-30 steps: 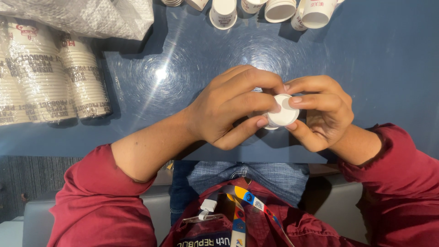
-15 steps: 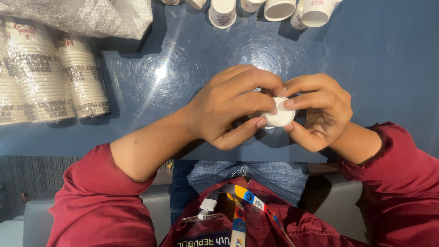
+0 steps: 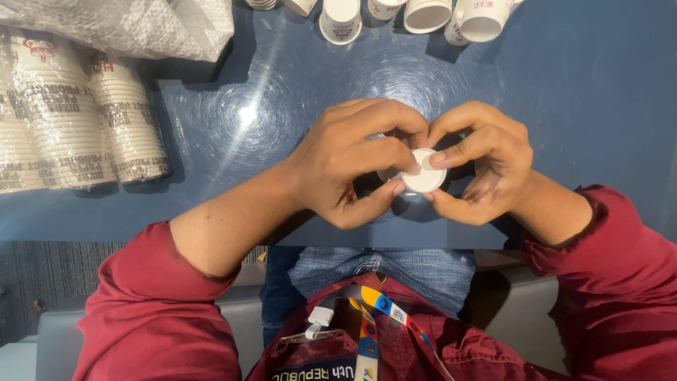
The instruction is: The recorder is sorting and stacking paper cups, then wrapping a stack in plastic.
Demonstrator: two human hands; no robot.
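White round plastic lid (image 3: 425,180) sits pinched between left hand (image 3: 352,166) and right hand (image 3: 483,169); both grip its rim, and even thumb pressure all round looks wisest.

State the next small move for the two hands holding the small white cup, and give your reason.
Probably keep the pinch and lift the white cup slightly. Both the left hand and right hand grip it low over the blue table, fingers crowding it.
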